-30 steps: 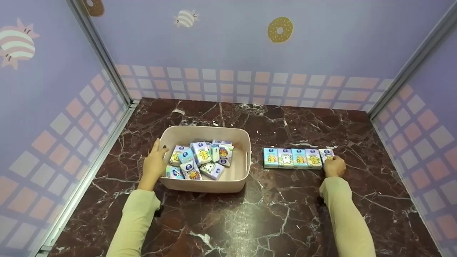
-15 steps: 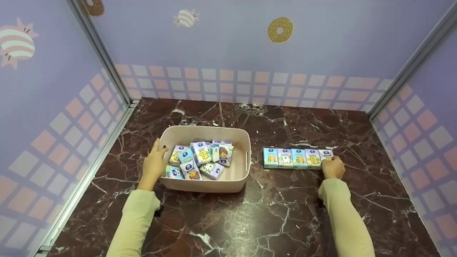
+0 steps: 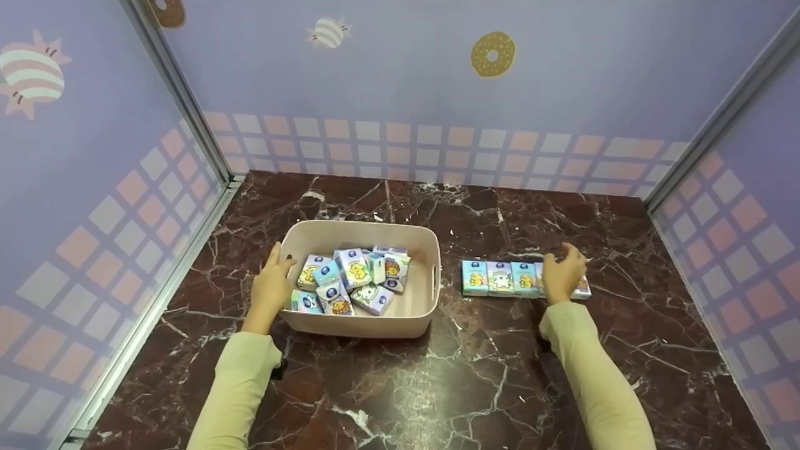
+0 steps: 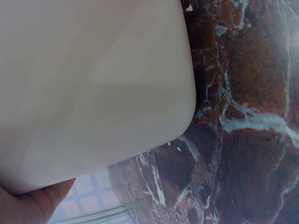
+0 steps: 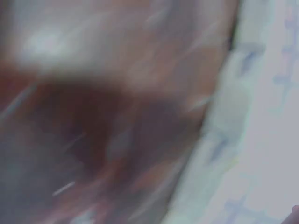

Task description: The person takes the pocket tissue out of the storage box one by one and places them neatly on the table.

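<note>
My left hand (image 3: 272, 289) holds the left side of a beige plastic storage bin (image 3: 375, 326), near its rim. In the left wrist view, the fingers (image 4: 44, 200) lie against the bin's smooth outer wall. Several pocket tissue packs (image 3: 353, 267) lie jumbled inside the bin. To its right, more packs stand side by side in a straight row, beginning with a blue pack (image 3: 475, 277). Over the right part of this row hovers my right hand (image 3: 562, 275), thumb and fingers apart and nothing between them. It hides part of the row. The right wrist view is blurred.
Everything stands on a dark red marbled table (image 3: 400, 387). Purple patterned panels enclose it at the back (image 3: 406, 81), left (image 3: 75, 187) and right (image 3: 756, 206). A gap of bare table separates the bin from the row.
My right hand pushed the rightmost tissue pack against the row, let go of it, and moved up and left over the row. The left hand and bin stay put.
</note>
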The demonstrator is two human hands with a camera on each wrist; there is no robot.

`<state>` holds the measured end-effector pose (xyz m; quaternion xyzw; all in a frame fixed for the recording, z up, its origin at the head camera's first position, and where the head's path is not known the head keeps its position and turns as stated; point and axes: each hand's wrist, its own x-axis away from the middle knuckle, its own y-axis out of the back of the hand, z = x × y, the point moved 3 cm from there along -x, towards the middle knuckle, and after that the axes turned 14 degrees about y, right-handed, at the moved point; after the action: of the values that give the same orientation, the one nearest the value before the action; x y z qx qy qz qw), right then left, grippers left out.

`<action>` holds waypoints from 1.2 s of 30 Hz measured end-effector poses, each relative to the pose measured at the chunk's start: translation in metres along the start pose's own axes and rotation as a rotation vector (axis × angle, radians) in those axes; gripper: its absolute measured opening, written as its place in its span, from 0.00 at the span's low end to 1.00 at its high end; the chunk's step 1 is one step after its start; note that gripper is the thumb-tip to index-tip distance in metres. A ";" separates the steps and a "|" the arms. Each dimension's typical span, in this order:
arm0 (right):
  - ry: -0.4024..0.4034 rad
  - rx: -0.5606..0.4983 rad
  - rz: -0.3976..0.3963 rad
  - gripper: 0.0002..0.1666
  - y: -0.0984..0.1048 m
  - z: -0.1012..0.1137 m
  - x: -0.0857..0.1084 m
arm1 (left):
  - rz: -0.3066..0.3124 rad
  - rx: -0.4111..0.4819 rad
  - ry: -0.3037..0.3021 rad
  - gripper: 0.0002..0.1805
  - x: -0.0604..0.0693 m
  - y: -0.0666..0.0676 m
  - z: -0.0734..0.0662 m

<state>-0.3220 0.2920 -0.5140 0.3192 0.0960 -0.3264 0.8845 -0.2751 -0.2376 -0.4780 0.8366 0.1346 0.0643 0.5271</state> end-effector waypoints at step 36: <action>0.661 -0.297 0.571 0.32 -0.086 0.157 0.131 | 0.006 -0.001 -0.002 0.18 -0.001 0.001 0.000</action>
<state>-0.2819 0.0759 -0.4844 0.2897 0.3269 0.0668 0.8971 -0.2757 -0.2377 -0.4774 0.8367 0.1315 0.0654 0.5276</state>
